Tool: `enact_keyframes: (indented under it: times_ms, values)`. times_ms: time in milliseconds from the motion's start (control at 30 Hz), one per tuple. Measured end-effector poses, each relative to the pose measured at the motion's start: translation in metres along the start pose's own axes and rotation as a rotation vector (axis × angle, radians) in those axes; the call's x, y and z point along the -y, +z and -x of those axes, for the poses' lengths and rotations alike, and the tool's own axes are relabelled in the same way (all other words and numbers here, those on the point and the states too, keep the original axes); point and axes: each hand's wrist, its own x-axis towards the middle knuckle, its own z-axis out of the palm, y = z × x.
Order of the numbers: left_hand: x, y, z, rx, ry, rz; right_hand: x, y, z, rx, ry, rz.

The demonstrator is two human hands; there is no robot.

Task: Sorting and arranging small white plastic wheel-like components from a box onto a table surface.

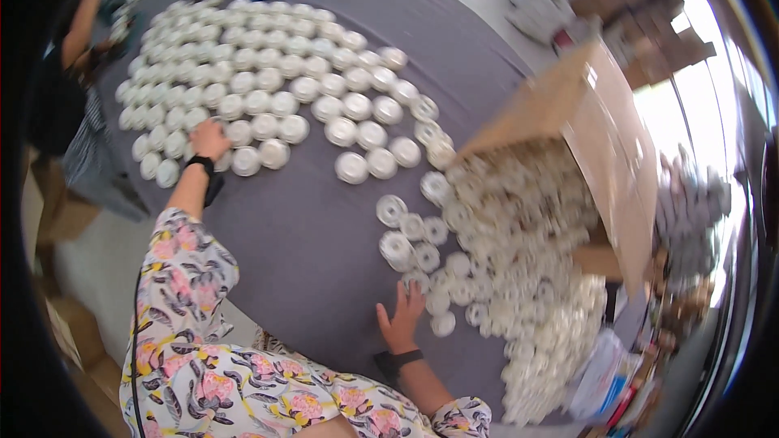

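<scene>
Right hand beside spilled lids, cardboard box perhaps tipped behind.

The scene is lit by strong daylight entering from the right, where a window strip is blown out to white. The round worktop covered in grey cloth is evenly and softly lit, and only faint shadows are cast on it. The heap of small white round lids spilling from the tipped brown cardboard box is smeared by motion blur, and detail there is lost. Heavy fisheye distortion is seen: edges are bent toward the rim, and a black vignette is left around the frame. Sharpness is best at the centre.
</scene>
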Motion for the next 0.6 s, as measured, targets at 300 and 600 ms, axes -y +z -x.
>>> enact_keyframes:
  times_ms: [300, 600]
  values:
    - [0.001, 0.004, 0.012, -0.298, -0.124, 0.198, -0.052, -0.031, 0.088, -0.273, 0.380, 0.248]
    - [-0.207, -0.023, 0.308, 0.367, 1.481, 0.577, -0.084, -0.011, 0.057, -0.356, 0.416, 0.225]
